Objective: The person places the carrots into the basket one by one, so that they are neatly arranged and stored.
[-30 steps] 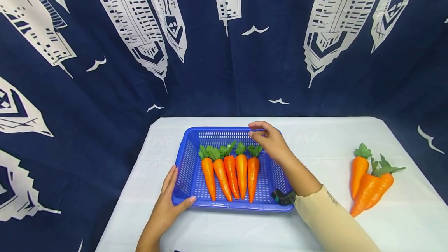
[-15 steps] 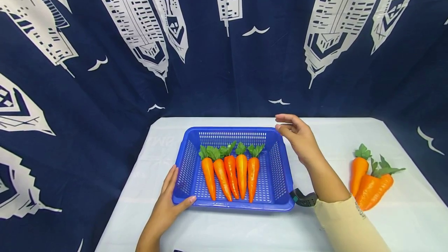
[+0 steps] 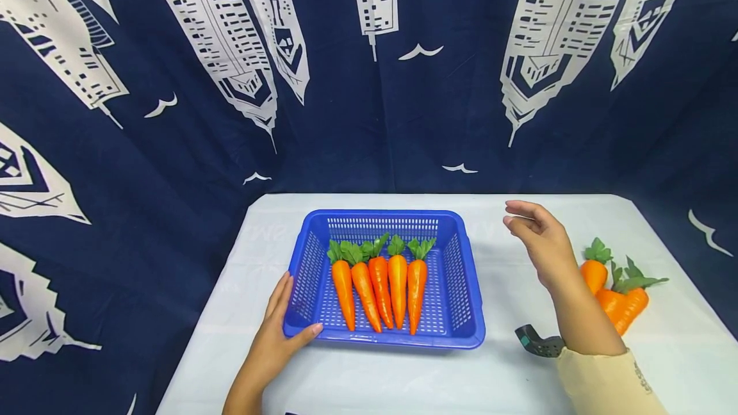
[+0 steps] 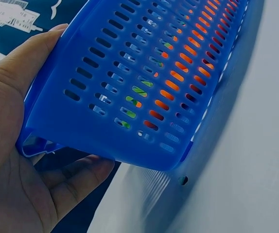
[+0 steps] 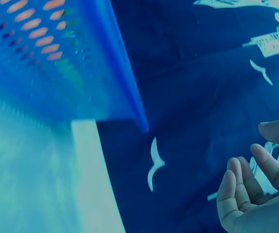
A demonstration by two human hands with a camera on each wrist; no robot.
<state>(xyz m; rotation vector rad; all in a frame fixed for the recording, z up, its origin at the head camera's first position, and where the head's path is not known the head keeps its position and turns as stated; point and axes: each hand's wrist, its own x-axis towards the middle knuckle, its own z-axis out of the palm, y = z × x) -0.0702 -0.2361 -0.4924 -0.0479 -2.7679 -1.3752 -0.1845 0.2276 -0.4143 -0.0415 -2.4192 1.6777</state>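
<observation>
A blue plastic basket (image 3: 475, 287) with slotted walls sits on the white table. Inside it several orange carrots (image 3: 398, 287) lie side by side, green tops toward the back. My left hand (image 3: 275, 332) grips the basket's near left corner, thumb at the front rim and fingers along the left side. The left wrist view shows that thumb and fingers on either side of the basket's rim (image 4: 47, 87). To the right of the basket, my right hand (image 3: 542, 239) is held over the table with fingers loosely bent and nothing in them. Its forearm partly hides a small group of carrots (image 3: 633, 306).
The white table (image 3: 403, 380) extends on all sides of the basket. Behind it hangs a dark blue cloth (image 3: 346, 139) printed with white buildings and birds. A black wrist strap (image 3: 539, 341) sits at my right wrist, beside a beige sleeve (image 3: 605, 380).
My right hand has moved right, from over the basket's back right part to the table beside it, its forearm now covering part of the loose carrots. The left hand and basket have stayed put.
</observation>
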